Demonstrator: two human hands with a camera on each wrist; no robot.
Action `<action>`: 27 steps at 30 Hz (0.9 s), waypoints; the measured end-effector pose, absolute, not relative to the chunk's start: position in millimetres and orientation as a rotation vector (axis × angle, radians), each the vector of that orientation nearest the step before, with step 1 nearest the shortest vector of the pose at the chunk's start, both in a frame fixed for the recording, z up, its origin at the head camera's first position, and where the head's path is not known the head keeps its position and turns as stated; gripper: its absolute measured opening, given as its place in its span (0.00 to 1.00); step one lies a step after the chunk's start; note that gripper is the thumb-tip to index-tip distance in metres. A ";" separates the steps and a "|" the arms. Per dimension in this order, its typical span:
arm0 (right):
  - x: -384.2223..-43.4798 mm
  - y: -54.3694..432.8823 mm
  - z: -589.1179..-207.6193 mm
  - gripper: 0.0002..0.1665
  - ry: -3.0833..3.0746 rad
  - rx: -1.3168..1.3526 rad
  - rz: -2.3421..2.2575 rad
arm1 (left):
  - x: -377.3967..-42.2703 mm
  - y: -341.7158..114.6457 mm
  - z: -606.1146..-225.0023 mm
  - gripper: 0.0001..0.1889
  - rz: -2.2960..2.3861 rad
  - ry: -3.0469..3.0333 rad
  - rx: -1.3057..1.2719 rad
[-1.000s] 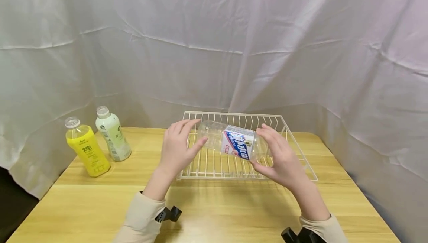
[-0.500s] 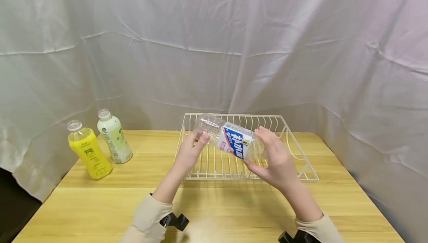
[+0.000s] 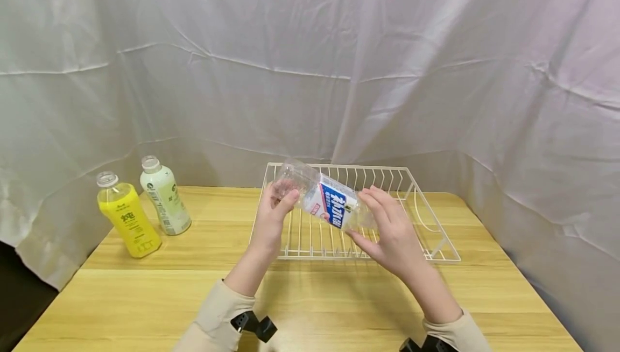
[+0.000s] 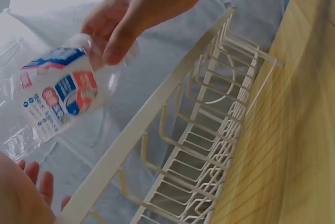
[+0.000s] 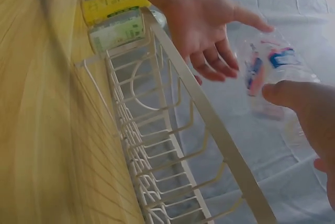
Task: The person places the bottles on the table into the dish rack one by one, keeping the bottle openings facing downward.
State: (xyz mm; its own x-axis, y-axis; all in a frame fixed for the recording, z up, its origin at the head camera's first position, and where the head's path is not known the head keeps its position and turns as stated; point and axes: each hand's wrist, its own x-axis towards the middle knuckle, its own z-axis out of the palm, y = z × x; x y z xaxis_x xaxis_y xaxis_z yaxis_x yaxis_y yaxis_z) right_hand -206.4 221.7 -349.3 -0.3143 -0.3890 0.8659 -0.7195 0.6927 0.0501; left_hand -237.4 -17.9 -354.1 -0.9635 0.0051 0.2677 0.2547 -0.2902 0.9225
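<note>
A clear plastic bottle with a white, blue and pink label is held in the air above a white wire rack, tilted with its left end higher. My left hand holds that left end, thumb in front and fingers partly seen through the plastic. Thumb and fingers of my right hand grip the other end. In the left wrist view the right hand covers part of the bottle. The right wrist view shows the left thumb against the bottle.
A yellow bottle and a pale green bottle stand at the left of the wooden table, both with clear tops. Behind the rack hangs a light grey curtain. The rack has rows of upright wire prongs.
My left hand has moved right and taken hold of the bottle's left end. The bottle has shifted a little left and tilted more, its left end rising. My right hand has kept its grip.
</note>
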 end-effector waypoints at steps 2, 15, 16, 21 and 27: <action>-206.2 224.7 -346.6 0.37 -1.951 0.866 0.418 | -236.8 -20.3 -353.1 0.25 -2.365 -1.731 -0.338; -212.1 305.6 -323.6 0.38 -2.103 0.518 0.412 | -240.3 -31.1 -344.2 0.26 -2.029 -1.762 -0.277; -212.1 313.3 -324.3 0.37 -2.166 0.468 0.420 | -241.1 -30.2 -343.9 0.27 -1.976 -1.769 -0.281; -217.3 344.1 -334.2 0.43 -2.530 0.239 0.468 | -245.9 -19.2 -339.9 0.32 -1.694 -1.770 -0.347; -229.8 362.5 -352.1 0.52 -2.845 0.118 0.500 | -254.3 1.3 -326.8 0.35 -1.310 -1.781 -0.430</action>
